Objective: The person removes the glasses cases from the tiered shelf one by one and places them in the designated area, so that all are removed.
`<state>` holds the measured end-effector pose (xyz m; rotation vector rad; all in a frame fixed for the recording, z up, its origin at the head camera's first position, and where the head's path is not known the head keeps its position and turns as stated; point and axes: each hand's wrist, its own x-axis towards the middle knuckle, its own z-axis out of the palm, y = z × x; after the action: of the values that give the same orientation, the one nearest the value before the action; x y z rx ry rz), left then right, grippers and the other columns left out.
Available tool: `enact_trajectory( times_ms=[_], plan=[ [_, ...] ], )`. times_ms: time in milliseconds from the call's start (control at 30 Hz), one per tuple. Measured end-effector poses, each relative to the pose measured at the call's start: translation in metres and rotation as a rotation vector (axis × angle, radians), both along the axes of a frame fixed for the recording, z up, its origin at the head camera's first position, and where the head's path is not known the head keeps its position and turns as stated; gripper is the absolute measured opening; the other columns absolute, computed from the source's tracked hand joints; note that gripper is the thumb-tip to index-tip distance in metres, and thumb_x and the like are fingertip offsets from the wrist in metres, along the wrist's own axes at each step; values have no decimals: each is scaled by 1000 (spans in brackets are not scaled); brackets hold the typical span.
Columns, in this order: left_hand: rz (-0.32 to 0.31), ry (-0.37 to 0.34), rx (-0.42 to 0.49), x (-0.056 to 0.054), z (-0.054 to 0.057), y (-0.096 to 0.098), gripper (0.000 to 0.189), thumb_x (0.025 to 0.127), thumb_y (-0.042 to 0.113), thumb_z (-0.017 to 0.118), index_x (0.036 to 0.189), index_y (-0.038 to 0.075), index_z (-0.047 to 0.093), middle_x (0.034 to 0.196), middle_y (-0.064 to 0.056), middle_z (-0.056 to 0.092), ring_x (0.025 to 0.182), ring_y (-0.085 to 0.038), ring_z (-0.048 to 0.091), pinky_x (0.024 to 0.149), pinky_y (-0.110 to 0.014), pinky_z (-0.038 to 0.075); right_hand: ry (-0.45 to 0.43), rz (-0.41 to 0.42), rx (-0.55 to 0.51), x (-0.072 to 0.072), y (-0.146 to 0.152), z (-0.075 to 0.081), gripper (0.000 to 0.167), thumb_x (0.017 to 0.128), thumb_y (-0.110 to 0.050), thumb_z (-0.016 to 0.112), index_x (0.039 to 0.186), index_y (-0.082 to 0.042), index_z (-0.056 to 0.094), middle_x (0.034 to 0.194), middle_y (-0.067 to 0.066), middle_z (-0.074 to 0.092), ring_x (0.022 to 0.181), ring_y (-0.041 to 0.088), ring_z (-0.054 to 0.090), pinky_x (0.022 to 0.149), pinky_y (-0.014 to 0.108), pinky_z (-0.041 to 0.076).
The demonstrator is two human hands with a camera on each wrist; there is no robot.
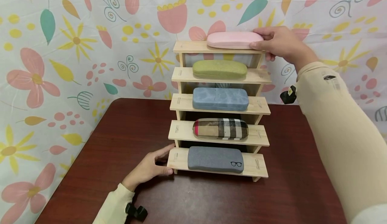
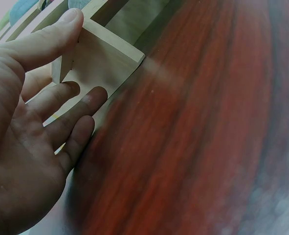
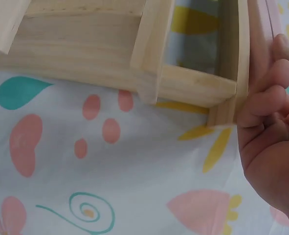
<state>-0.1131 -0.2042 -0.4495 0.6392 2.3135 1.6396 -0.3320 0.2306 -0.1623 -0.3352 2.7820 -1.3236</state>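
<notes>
A stepped wooden rack (image 1: 254, 165) carries a glasses case on each step. At the top, my right hand (image 1: 279, 44) grips the right end of a pink glasses case (image 1: 231, 39), thumb in front and fingers behind. Below it lie a green case (image 1: 220, 68), a blue case (image 1: 220, 99), a plaid case (image 1: 220, 128) and a grey case (image 1: 215, 159) with a glasses print. My left hand (image 1: 148, 168) holds the left end of the bottom step between thumb and index finger. In the left wrist view the other fingers (image 2: 88, 98) lie beside the rack's side panel.
The rack stands on a dark red-brown wooden table (image 1: 199, 197). Behind it hangs a white cloth (image 1: 99, 45) printed with flowers and leaves, close to the rack's back. A black strap fitting sits on each sleeve.
</notes>
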Motion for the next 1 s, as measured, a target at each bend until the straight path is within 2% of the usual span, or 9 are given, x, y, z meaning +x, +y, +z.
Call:
enact_trajectory(
  times_ms=[133, 233, 567, 733, 900, 1000],
  plan=[
    [2, 2, 9, 1, 0, 1, 83, 82, 18, 86, 154, 14, 45, 138, -5, 61, 125, -20, 55, 100, -28, 41, 25, 17, 68, 0, -12, 2, 77, 94, -37, 72, 158, -14, 36, 131, 19, 57, 47, 15, 55, 49, 28, 47],
    [0, 1, 16, 1, -1, 3, 83, 82, 17, 86, 154, 14, 45, 139, -4, 60, 126, -19, 55, 100, -28, 41, 29, 28, 86, 1, -18, 3, 77, 95, -38, 70, 159, -15, 34, 141, 25, 50, 48, 14, 58, 49, 27, 50],
    [-17, -9, 30, -2, 0, 1, 83, 82, 13, 86, 154, 14, 44, 143, -5, 57, 129, -18, 52, 102, -26, 39, 87, -6, 150, 12, -27, -2, 77, 99, -33, 65, 161, -12, 25, 151, 27, 41, 50, 17, 63, 49, 30, 53],
    [-20, -7, 39, -3, 0, -1, 83, 83, 12, 85, 155, 12, 44, 145, -6, 55, 131, -18, 51, 102, -26, 39, 143, -37, 193, 12, -29, -5, 72, 101, -34, 62, 161, -12, 28, 153, 23, 40, 49, 17, 63, 47, 29, 51],
    [-20, -9, 43, -4, -2, -1, 83, 83, 13, 85, 155, 14, 44, 144, -5, 56, 130, -19, 51, 104, -26, 37, 159, -74, 158, 14, -20, -12, 70, 101, -37, 61, 160, -11, 32, 154, 18, 41, 49, 15, 64, 51, 27, 52],
    [-13, -4, -1, -4, -1, -1, 83, 83, 16, 85, 155, 15, 43, 143, -5, 57, 129, -22, 52, 104, -32, 38, 175, -115, 102, 22, -14, -19, 70, 101, -39, 60, 160, -13, 33, 157, 14, 39, 50, 10, 63, 53, 23, 51]
  ],
)
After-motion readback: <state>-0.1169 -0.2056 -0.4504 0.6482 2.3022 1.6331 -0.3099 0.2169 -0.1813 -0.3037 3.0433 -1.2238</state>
